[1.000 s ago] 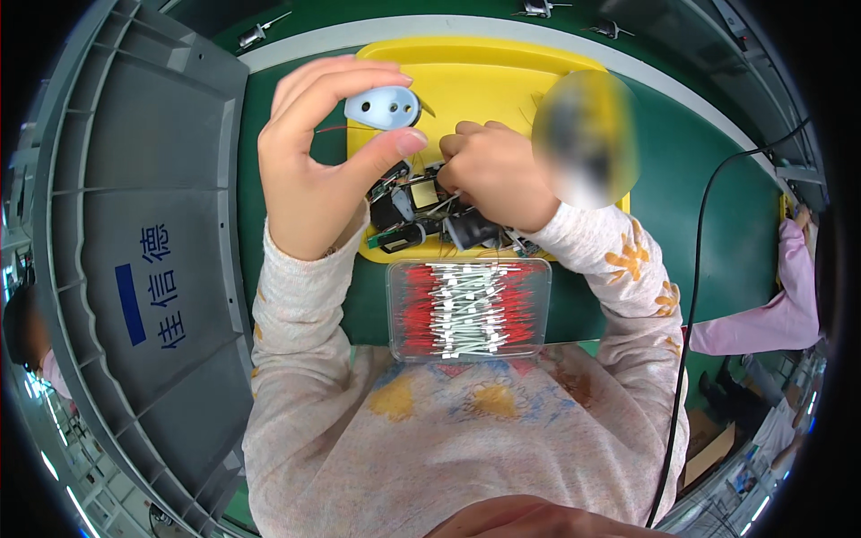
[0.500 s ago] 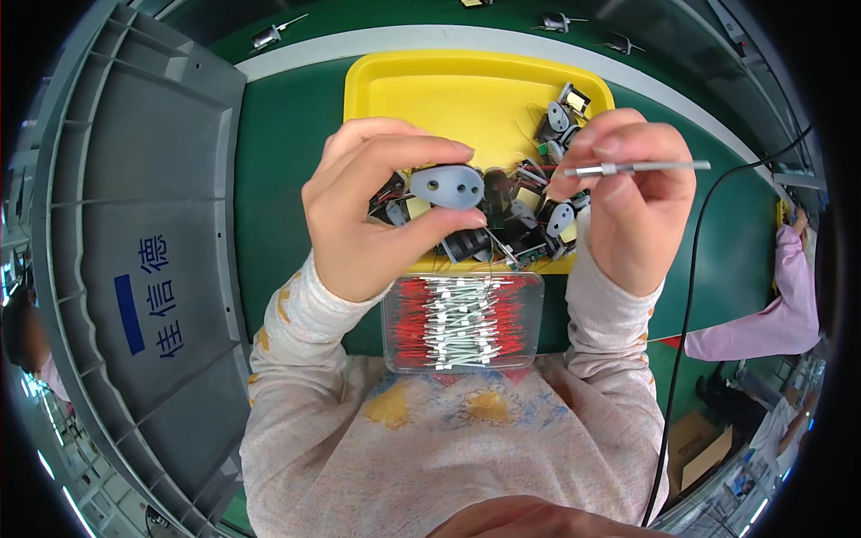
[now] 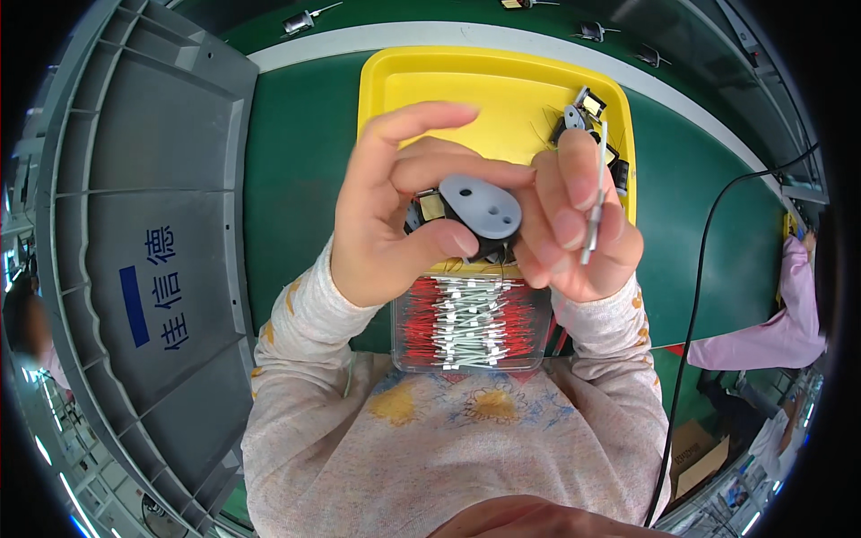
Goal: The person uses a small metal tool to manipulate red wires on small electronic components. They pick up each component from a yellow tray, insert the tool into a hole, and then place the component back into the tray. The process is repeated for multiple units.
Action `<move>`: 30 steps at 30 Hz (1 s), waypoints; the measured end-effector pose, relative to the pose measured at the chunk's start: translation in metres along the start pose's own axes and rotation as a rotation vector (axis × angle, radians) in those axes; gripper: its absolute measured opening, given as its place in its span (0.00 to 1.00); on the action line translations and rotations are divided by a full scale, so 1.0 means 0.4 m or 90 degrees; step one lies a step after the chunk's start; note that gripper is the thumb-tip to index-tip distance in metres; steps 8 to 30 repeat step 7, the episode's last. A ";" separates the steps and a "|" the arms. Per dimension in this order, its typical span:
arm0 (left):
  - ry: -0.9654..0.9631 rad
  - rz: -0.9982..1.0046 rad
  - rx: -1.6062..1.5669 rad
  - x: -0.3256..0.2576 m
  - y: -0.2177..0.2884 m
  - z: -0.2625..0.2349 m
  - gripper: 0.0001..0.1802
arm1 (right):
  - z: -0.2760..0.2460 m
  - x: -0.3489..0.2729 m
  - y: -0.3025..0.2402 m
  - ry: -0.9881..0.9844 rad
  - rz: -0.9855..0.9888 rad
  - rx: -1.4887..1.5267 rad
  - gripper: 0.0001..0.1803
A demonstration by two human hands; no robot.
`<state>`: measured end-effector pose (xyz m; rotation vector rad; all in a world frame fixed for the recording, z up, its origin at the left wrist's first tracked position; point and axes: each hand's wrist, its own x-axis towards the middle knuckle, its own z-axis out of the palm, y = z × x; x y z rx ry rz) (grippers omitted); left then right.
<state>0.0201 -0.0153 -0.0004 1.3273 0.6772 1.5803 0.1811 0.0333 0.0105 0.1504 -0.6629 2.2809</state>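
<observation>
My left hand [image 3: 386, 211] is closed around a small device with a smooth grey oval cover [image 3: 481, 206], which has a few round holes. Its thumb presses the near side; the index finger is raised off it. Close against the part's right side is my right hand [image 3: 587, 229], its fingers curled and holding a thin white stick [image 3: 594, 211] with a silvery section, now pointing away from me. Beneath both hands lies a yellow tray [image 3: 371, 90] with several black-and-grey devices [image 3: 574, 118] in it, partly covered by my hands.
Nearest me sits a clear plastic box [image 3: 396, 359] of red-and-white wire leads [image 3: 471, 323]. A grey crate [image 3: 179, 269] stands on the left. A black cable [image 3: 700, 260] runs down the right. Several small motors [image 3: 299, 22] lie beyond the white strip. A co-worker's pink sleeve [image 3: 762, 332] shows at right.
My hands have come together. The grey-covered part has tilted and shifted right, my left index finger has lifted, and the white stick has swung from pointing right to pointing away.
</observation>
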 end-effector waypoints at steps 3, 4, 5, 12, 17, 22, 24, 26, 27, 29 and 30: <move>-0.052 0.023 -0.005 -0.007 -0.012 -0.011 0.31 | -0.010 -0.004 0.012 -0.028 0.014 0.081 0.14; -0.045 0.010 0.019 -0.008 -0.011 -0.011 0.31 | -0.013 -0.004 0.019 -0.034 0.020 0.106 0.14; -0.037 -0.003 0.044 -0.009 -0.010 -0.011 0.30 | -0.017 -0.005 0.027 -0.038 0.026 0.131 0.14; -0.037 -0.015 0.142 -0.006 -0.007 -0.021 0.30 | -0.019 -0.005 0.034 -0.038 0.028 0.146 0.14; -0.037 -0.015 0.142 -0.006 -0.007 -0.021 0.30 | -0.019 -0.005 0.034 -0.038 0.028 0.146 0.14; -0.037 -0.015 0.142 -0.006 -0.007 -0.021 0.30 | -0.019 -0.005 0.034 -0.038 0.028 0.146 0.14; -0.037 -0.015 0.142 -0.006 -0.007 -0.021 0.30 | -0.019 -0.005 0.034 -0.038 0.028 0.146 0.14; -0.037 -0.015 0.142 -0.006 -0.007 -0.021 0.30 | -0.019 -0.005 0.034 -0.038 0.028 0.146 0.14; -0.037 -0.015 0.142 -0.006 -0.007 -0.021 0.30 | -0.019 -0.005 0.034 -0.038 0.028 0.146 0.14; -0.037 -0.015 0.142 -0.006 -0.007 -0.021 0.30 | -0.019 -0.005 0.034 -0.038 0.028 0.146 0.14; -0.037 -0.015 0.142 -0.006 -0.007 -0.021 0.30 | -0.019 -0.005 0.034 -0.038 0.028 0.146 0.14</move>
